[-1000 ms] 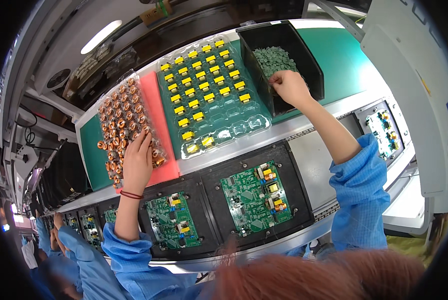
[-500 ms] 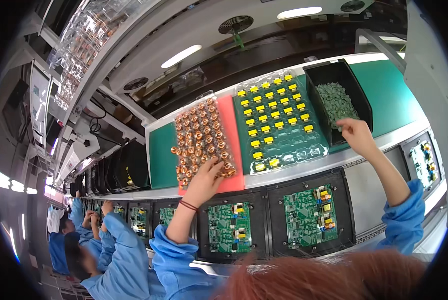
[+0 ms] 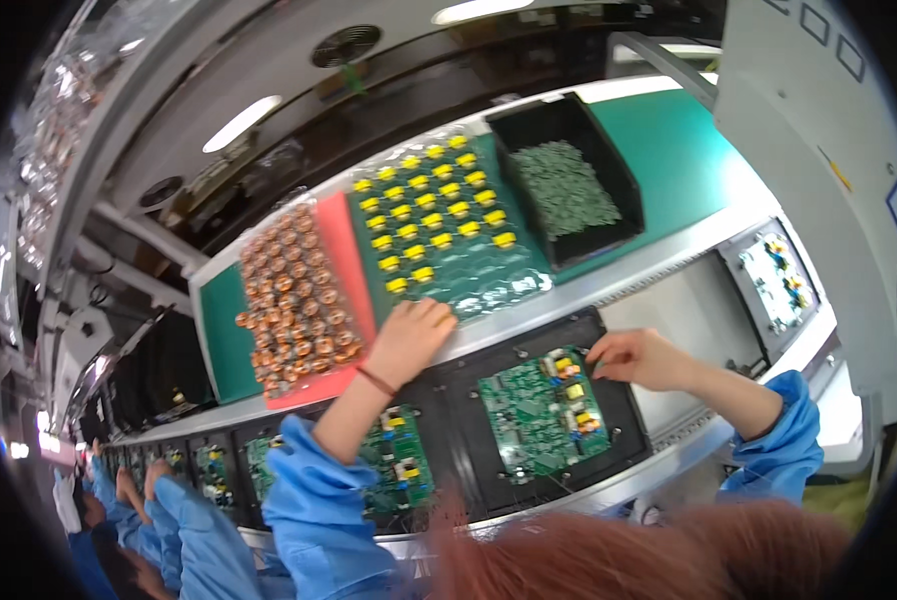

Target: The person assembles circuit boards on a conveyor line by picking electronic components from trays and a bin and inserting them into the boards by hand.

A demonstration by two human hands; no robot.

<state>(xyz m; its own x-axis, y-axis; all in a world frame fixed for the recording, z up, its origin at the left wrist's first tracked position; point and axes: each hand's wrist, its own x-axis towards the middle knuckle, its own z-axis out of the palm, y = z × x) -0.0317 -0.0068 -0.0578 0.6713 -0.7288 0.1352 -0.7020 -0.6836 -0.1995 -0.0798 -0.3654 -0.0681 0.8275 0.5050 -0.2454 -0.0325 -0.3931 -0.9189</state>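
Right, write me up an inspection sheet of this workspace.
Surface: green mat, bordered by a metal rail.
Job's things: circuit board on a black carrier; clear tray of yellow components; black bin of small green parts; copper coils.
Clutter: pink sheet under the coils.
Hands: left hand at the tray's near edge; right hand by the board's upper right corner; grasp unclear for both.
Cables: dark loop at far left, too blurred to confirm.
Surroundings: co-workers' blue sleeves at left; fan beyond.
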